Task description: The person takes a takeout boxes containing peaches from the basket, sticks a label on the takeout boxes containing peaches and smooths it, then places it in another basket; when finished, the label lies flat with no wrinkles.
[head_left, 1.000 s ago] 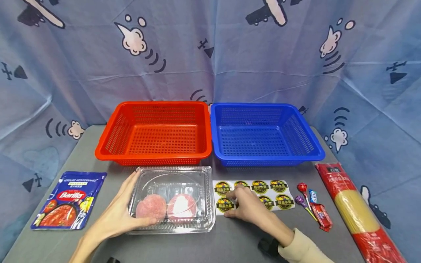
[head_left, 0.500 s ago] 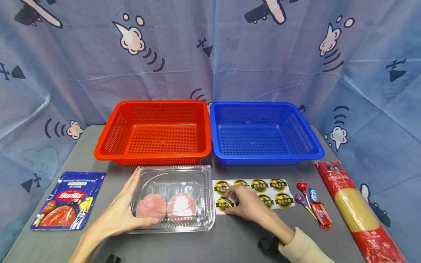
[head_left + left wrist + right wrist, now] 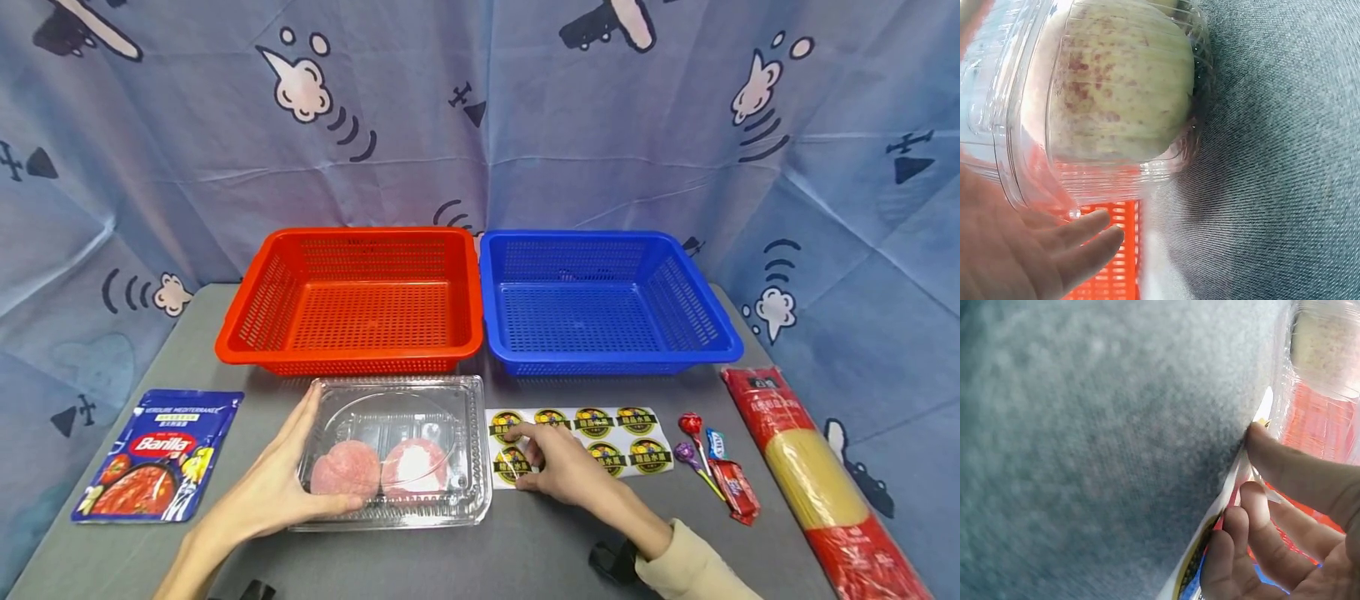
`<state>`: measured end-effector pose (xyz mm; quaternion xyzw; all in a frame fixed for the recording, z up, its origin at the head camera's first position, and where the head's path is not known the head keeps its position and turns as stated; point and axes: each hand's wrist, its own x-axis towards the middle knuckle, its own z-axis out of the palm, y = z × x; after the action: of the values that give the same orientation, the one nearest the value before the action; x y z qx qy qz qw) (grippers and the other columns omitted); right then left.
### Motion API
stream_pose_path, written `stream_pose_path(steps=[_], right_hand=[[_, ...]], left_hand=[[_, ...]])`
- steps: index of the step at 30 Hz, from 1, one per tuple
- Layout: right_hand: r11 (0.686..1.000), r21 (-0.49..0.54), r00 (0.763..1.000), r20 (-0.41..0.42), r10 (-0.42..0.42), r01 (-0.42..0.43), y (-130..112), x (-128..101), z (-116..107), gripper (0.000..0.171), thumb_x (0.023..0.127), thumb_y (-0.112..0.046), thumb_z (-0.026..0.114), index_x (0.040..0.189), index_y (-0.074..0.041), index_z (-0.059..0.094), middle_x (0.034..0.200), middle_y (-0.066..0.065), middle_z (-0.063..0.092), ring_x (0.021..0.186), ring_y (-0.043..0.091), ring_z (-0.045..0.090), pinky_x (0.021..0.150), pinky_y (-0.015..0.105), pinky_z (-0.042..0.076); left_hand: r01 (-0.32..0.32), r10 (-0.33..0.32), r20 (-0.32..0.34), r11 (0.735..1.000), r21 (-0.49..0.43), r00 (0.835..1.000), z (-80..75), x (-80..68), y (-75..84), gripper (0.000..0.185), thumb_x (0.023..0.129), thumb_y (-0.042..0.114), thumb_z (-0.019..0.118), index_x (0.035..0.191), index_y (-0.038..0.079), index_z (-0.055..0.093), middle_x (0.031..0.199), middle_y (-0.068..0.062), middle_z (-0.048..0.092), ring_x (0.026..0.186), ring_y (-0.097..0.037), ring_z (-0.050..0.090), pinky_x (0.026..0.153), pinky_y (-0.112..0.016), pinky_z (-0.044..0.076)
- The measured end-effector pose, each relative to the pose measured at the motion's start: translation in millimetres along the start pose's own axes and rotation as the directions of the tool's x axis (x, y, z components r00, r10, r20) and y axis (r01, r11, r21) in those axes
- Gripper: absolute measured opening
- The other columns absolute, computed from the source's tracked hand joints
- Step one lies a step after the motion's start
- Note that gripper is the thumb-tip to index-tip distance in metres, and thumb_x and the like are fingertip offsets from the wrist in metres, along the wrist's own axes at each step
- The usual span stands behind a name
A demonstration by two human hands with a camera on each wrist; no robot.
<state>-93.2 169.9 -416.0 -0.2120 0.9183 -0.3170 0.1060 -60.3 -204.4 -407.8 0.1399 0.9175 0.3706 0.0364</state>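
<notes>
My left hand [image 3: 281, 483] holds the left end of a clear plastic clamshell box [image 3: 465, 450], thumb along the front and fingers at the back left corner. Inside lie two round pinkish fruits [image 3: 345, 473]; up close one fruit [image 3: 1122, 81] is pale yellow-green with reddish specks. My right hand [image 3: 566, 467] is on a white sticker sheet [image 3: 660, 442] with round black-and-yellow labels. Its thumb and bent fingers touch the sheet's left part, with a gap between thumb and index. In the right wrist view a small whitish flap [image 3: 1272, 495] shows behind the fingers; I cannot tell whether they pinch it.
A red basket [image 3: 367, 367] and a blue basket [image 3: 622, 362] stand behind. A Barilla sauce pouch [image 3: 157, 457] lies at left. On the right are two lollipops [image 3: 690, 423], small wrapped sweets [image 3: 735, 490] and a long pasta pack [image 3: 817, 483] on the grey table [image 3: 420, 567].
My right index finger has lifted and shifted slightly back and left over the sheet, widening the gap to the thumb. My left hand and the clamshell box stay where they were.
</notes>
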Motion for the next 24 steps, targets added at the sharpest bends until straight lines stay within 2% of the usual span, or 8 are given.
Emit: stream_pose_path(steps=[7,16,24], right_hand=[[1.000,0.013,0.999,0.033,0.010,-0.011,-1.3,-0.1,-1.0,0.053,0.067,-0.001,0.091,0.117,-0.002,0.074,0.075,-0.005,0.059,0.068,0.001,0.052,0.065,0.020,0.048],[0.999,0.052,1.000,0.011,-0.004,0.003,0.5,-3.0,1.6,0.052,0.070,-0.001,0.089,0.119,0.002,0.073,0.074,-0.003,0.062,0.068,0.002,0.054,0.064,0.021,0.054],[0.982,0.186,0.999,0.041,-0.025,0.017,6.0,-2.5,0.0,0.053,0.077,-0.001,0.085,0.125,0.011,0.067,0.077,0.002,0.066,0.070,-0.002,0.056,0.067,0.023,0.055]], left_hand=[[0.002,-0.002,0.000,1.000,0.000,1.000,0.3,0.0,-0.3,0.144,0.064,0.051,0.093,0.166,0.024,-0.005,0.173,-0.018,0.005,0.154,-0.051,0.019,0.113,-0.076,0.028],[-0.009,0.009,-0.005,1.000,0.000,1.000,0.8,0.5,-0.4,0.143,0.064,0.050,0.093,0.166,0.023,-0.003,0.173,-0.018,0.005,0.154,-0.051,0.019,0.114,-0.076,0.028],[0.003,-0.003,-0.001,1.000,-0.005,1.000,0.1,-0.1,1.2,0.143,0.064,0.050,0.093,0.166,0.024,-0.004,0.174,-0.017,0.004,0.154,-0.051,0.019,0.113,-0.076,0.028]])
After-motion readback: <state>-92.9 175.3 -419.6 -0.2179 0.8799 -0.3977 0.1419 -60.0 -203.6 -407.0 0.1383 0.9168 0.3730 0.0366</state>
